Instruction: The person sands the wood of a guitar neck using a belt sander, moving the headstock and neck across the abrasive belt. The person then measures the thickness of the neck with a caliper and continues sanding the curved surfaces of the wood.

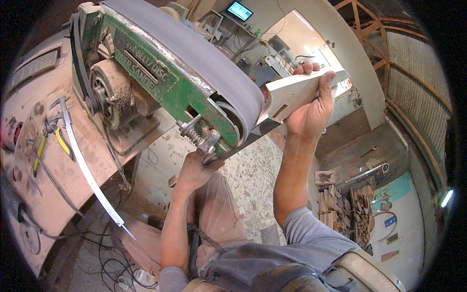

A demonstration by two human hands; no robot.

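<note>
The green belt sander (160, 102), dusty with a grey belt (204, 58), spans the upper left. My right hand (314, 104) grips a pale wooden piece (287, 97) with a slot in it, held at the rounded end of the belt on a dark metal support. Below the spring-loaded bolt (194, 131), my left hand (194, 170) has its fingers curled at the sander's metal fitting (206, 153); exactly what they grasp is partly hidden.
A dusty workbench (63, 180) at left carries calipers (65, 114), pliers (63, 141) and a long white strip (92, 175). Cables (116, 263) lie below. A wood-scrap pile (333, 209) is at right. Behind are a screen (239, 10) and shelving.
</note>
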